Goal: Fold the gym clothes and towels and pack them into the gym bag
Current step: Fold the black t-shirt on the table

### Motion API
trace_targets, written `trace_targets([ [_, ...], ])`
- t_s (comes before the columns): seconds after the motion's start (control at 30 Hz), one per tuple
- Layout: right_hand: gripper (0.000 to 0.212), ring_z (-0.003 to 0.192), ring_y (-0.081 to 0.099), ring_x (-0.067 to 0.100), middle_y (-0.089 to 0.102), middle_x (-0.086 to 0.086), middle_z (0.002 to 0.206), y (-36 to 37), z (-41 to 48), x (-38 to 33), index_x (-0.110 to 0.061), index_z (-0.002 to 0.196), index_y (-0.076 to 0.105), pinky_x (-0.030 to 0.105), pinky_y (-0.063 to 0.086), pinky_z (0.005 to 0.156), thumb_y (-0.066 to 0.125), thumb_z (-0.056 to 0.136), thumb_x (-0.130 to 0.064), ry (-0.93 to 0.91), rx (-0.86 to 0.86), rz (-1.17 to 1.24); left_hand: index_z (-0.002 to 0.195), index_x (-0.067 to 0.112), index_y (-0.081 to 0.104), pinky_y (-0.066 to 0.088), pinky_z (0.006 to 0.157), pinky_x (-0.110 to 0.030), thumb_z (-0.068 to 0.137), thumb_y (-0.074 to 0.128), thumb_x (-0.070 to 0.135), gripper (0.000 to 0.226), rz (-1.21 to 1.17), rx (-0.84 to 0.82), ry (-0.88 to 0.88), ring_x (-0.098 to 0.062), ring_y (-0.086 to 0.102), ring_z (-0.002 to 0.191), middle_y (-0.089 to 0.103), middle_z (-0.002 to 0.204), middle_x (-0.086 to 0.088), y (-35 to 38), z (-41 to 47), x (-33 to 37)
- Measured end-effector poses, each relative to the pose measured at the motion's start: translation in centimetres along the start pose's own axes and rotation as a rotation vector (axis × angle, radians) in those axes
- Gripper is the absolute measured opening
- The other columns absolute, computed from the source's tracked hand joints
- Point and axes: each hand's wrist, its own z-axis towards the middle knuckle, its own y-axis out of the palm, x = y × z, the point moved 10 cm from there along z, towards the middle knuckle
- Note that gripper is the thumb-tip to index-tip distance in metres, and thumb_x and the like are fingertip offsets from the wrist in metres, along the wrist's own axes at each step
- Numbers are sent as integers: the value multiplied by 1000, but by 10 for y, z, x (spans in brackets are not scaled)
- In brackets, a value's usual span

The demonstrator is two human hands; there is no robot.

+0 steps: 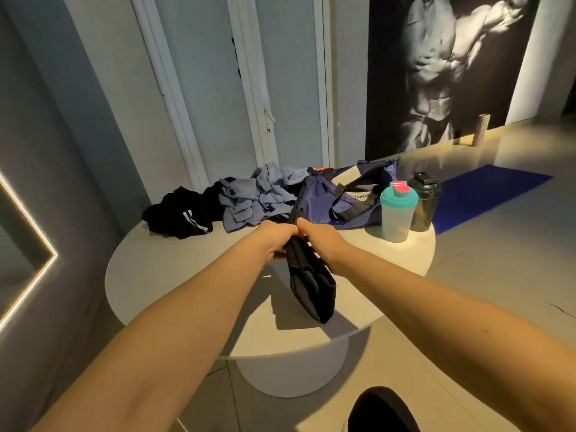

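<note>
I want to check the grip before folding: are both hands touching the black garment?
Touching. The head view shows the left hand and the right hand both gripping the top of the black garment, which hangs below them.

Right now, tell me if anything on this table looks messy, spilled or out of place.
Nothing spilled or damaged. The blue-grey clothes lie in a crumpled, unfolded heap beside the gym bag, and the black striped garment is bunched at the table's far left edge. The clear shaker and black shaker stand upright.
</note>
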Motion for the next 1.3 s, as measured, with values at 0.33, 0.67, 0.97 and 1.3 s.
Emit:
trace_targets([
  [0.33, 48, 93, 64, 30, 58, 33, 122, -65, 67, 16, 6, 108, 60, 45, 56, 87, 77, 63, 2, 88, 218, 77, 105, 1, 58, 59, 58, -40, 104, 46, 20, 22, -74, -81, 29, -33, 67, 80, 64, 98, -20, 35, 65, 43],
  [0.67, 52, 108, 59, 33, 53, 13, 130, -127, 191, 54, -16, 138, 44, 42, 57, 88, 58, 90, -4, 125, 480, -140, 141, -1, 48, 47, 93, -45, 103, 57, 18, 44, 346, 150, 145, -43, 54, 120, 55, 135, -24, 40, 251, 59],
  [0.97, 50, 94, 62, 30, 60, 10, 117, -122, 231, 80, -11, 140, 46, 47, 58, 88, 56, 92, -6, 177, 441, -77, 69, 7, 38, 30, 62, -47, 98, 54, 7, 34, 514, 211, 205, -36, 39, 63, 32, 69, -20, 30, 289, 41],
  [1.3, 23, 97, 63, 33, 64, 14, 106, -50, 198, 54, -11, 112, 57, 47, 56, 93, 58, 92, -1, 75, 251, -95, 67, 14, 22, 14, 61, -39, 98, 53, 10, 44, 513, 356, 142, -24, 19, 59, 23, 65, -7, -63, 225, -3],
])
